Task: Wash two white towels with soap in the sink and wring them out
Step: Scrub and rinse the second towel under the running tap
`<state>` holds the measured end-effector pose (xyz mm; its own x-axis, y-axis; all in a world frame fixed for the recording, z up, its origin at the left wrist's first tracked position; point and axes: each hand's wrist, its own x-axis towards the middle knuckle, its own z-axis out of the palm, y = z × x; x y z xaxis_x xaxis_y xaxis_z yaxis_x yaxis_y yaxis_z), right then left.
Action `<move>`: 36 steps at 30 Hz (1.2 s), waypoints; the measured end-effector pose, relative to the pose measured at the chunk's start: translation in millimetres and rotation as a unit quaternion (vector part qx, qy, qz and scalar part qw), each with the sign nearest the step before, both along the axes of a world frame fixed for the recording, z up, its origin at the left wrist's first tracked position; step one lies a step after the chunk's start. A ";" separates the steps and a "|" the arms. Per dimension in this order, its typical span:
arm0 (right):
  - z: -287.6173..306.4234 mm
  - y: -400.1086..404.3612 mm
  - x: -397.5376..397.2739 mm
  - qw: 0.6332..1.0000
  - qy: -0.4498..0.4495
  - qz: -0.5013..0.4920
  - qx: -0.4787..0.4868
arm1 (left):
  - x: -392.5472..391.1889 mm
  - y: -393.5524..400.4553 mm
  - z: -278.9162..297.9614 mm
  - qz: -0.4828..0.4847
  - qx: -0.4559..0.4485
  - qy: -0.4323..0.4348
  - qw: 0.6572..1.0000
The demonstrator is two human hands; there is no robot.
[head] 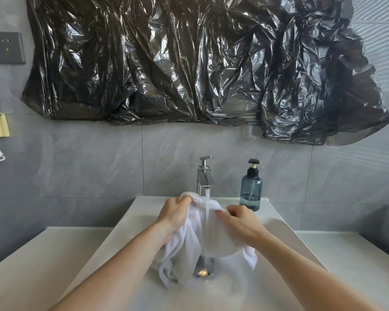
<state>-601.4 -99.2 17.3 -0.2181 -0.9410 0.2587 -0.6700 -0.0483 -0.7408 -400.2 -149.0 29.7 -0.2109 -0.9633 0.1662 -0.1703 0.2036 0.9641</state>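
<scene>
A white towel [195,239] hangs in the middle of the pale sink [130,221], held up under the chrome faucet [205,176] at the far edge of the basin. A thin stream of water [207,212] runs from the spout straight down onto the cloth between the two hands. The left hand [175,215] has its grip curled tight round the bunched upper left corner of the towel, fingers closed over the fabric. The right hand [240,217] pinches the upper right edge of the same towel, thumb and fingertips pressed together on the cloth, knuckles turned up. Between the two grips the towel sags in a wet fold; its lower part drapes into the basin on the left, and one loose end trails down on the right below the right wrist. The metal drain [204,269] shows just beneath the hanging cloth, near the middle of the sink. Only one towel can be made out clearly; whether the draped mass holds a second one cannot be told. A blue soap bottle [251,189] with a black pump stands upright on the far right rim of the sink, just right of the faucet. The table [346,265] runs off on both sides of the basin. On the grey tiled wall beyond, crinkled black plastic sheeting [189,63] covers a wide area, with a grey wall socket [6,47] to its left.
</scene>
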 end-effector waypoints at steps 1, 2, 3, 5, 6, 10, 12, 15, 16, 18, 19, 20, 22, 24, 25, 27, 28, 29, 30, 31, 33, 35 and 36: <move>-0.1 1.1 0.6 1.000 0.005 0.023 0.003 | -1.1 1.7 1.1 -0.007 0.002 0.012 1.000; 0.9 3.6 2.2 0.999 0.009 0.047 0.007 | -1.4 4.1 2.9 -0.016 0.006 0.024 1.000; 2.4 7.1 4.3 0.997 0.008 0.072 0.012 | -2.7 5.3 3.8 -0.022 0.012 0.039 0.999; 6.2 15.5 10.0 0.992 -0.012 0.124 0.035 | -6.3 0.4 0.2 -0.017 0.036 0.062 0.997; 7.6 19.3 14.2 0.988 -0.020 0.144 0.052 | -7.7 2.3 0.9 -0.017 0.048 0.073 0.996; 4.6 23.1 32.7 0.985 0.020 0.159 0.071 | -10.3 -1.1 -0.6 -0.076 0.092 0.105 0.987; 0.2 15.9 32.2 0.990 -0.002 0.129 0.064 | -10.3 -2.1 1.9 -0.131 0.111 0.120 0.978; -2.0 8.7 22.9 0.988 -0.059 0.100 0.097 | -4.5 -3.8 7.9 -0.148 0.086 0.009 0.985; -2.2 8.7 21.4 0.988 -0.071 0.092 0.107 | -0.1 -1.6 9.7 -0.146 0.063 -0.076 0.984; -2.8 9.8 19.0 0.987 -0.094 0.066 0.111 | 9.7 -1.1 7.0 -0.139 0.022 -0.300 0.944; -3.3 9.4 17.2 0.987 -0.109 0.051 0.110 | 14.4 1.5 3.6 -0.139 0.017 -0.418 0.897; -3.0 9.4 15.8 0.986 -0.123 0.036 0.108 | 16.5 2.9 -0.6 -0.145 0.032 -0.509 0.848; -1.1 8.7 12.0 0.982 -0.160 0.011 0.103 | 15.6 5.1 -7.4 -0.143 0.062 -0.586 0.795; 2.7 9.9 9.4 0.978 -0.192 -0.002 0.085 | 13.8 4.8 -13.2 -0.149 0.070 -0.569 0.806; 4.1 10.4 8.9 0.976 -0.201 -0.007 0.078 | 12.7 3.6 -15.5 -0.151 0.068 -0.548 0.820; 5.3 9.2 7.9 0.974 -0.217 -0.013 0.069 | 10.8 0.9 -16.9 -0.141 0.057 -0.496 0.855; 5.3 8.3 7.3 0.972 -0.226 -0.018 0.064 | 11.8 -0.2 -15.9 -0.125 0.043 -0.462 0.877; 6.0 8.9 7.0 0.970 -0.235 -0.019 0.056 | 13.7 -0.5 -13.4 -0.109 0.030 -0.412 0.904; 6.6 9.4 6.4 0.968 -0.245 -0.017 0.049 | 15.0 -1.8 -10.3 -0.089 0.027 -0.346 0.933; 6.6 9.1 5.0 0.966 -0.255 -0.014 0.046 | 15.7 -3.5 -6.8 -0.070 0.034 -0.268 0.960; 7.4 8.9 4.5 0.962 -0.271 -0.004 0.041 | 14.0 -2.2 1.9 -0.062 0.059 -0.128 0.988; 8.6 9.9 5.8 0.961 -0.275 0.012 0.032 | 7.9 -1.3 5.7 -0.077 0.079 -0.045 0.993; 8.7 9.6 5.5 0.962 -0.270 0.012 0.024 | 4.6 -0.8 6.1 -0.086 0.086 -0.014 0.992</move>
